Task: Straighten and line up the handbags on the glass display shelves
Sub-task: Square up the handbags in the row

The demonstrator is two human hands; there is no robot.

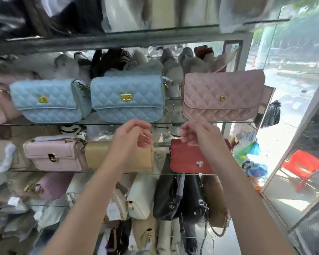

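Two bare forearms reach up from the near edge toward the glass display shelves. The right hand (pixel 199 137) rests on the top edge of a red handbag (pixel 188 159), which stands on the lower glass shelf (pixel 44 171) at the right end of its row; its fingers (pixel 187 139) curl down over the bag's top, seemingly pinching it, though blur hides the exact grip. The left hand (pixel 133 134) hovers in front of a tan handbag (pixel 98 155) just left of the red one, fingers loosely curled with the thumb and forefinger close together; whether they hold anything I cannot tell. Left of the tan bag stands a pale pink handbag (pixel 53 155) with a dark clasp.

On the upper glass shelf (pixel 228 122) three quilted bags stand in a row: a light blue handbag (pixel 46 100) on the left, a second blue handbag (pixel 127 100) in the middle, and a larger dusty pink quilted handbag (pixel 221 96) on the right, tilted slightly. Further bags crowd the space below the lower shelf. A red plastic chair (pixel 302 166) stands outside, far right.
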